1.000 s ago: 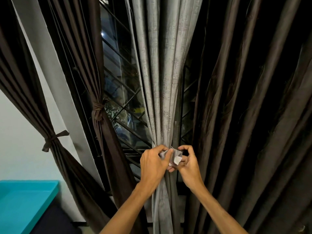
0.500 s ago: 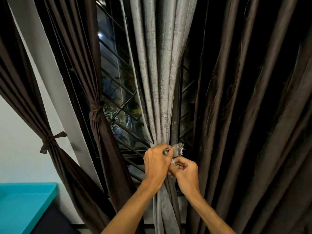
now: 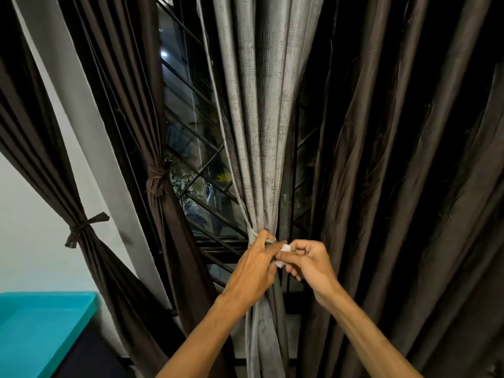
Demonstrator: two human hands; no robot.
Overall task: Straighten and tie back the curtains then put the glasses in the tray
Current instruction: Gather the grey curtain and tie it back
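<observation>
While left hand [image 3: 253, 266] grips grey curtain [image 3: 259, 132], right hand [image 3: 313, 264] pinches tie [image 3: 285, 248]

the left hand [image 3: 252, 268] holds the tie [image 3: 282, 248] round the grey curtain [image 3: 259, 132]. the right hand [image 3: 311, 264] pinches the tie's white end. two brown curtains [image 3: 161, 186] are tied already.

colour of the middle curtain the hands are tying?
The curtain is silver-grey with a faint streaky weave. The head view, the only one, shows it.
</observation>
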